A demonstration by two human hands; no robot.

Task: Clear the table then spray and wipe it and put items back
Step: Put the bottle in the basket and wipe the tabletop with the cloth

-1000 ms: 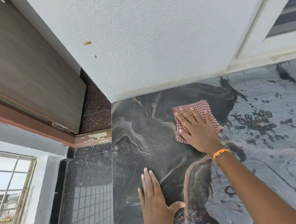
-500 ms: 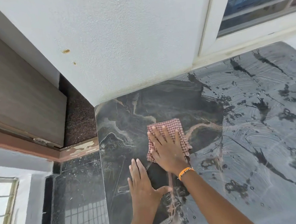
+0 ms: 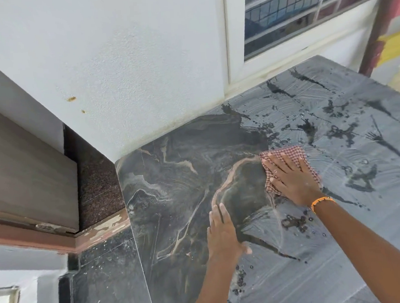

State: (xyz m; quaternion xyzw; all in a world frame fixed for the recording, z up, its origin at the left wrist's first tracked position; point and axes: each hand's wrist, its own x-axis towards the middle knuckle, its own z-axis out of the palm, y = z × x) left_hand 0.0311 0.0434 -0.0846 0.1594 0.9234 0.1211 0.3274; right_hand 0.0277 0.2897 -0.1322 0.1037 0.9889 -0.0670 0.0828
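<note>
A dark marble table top [image 3: 177, 180] fills the lower right of the head view. Its left part is wet and dark, its right part is grey with streaks and dark spray splashes. A red-and-white checked cloth [image 3: 285, 152] lies flat near the middle of the table. My right hand [image 3: 292, 180] presses on the cloth with straight, spread fingers and wears an orange wristband. My left hand [image 3: 223, 236] rests flat on the wet stone nearer to me, fingers straight.
A white wall [image 3: 131, 73] rises along the table's far edge, with a white-framed window [image 3: 280, 24] to its right. The table's left edge [image 3: 135, 237] drops to a dark speckled floor. A brown wooden panel [image 3: 27, 180] stands at the left.
My right hand has slid the cloth to the right across the table, widening the wet dark patch. My left hand stays flat on the stone. The view has swung right and shows more window.
</note>
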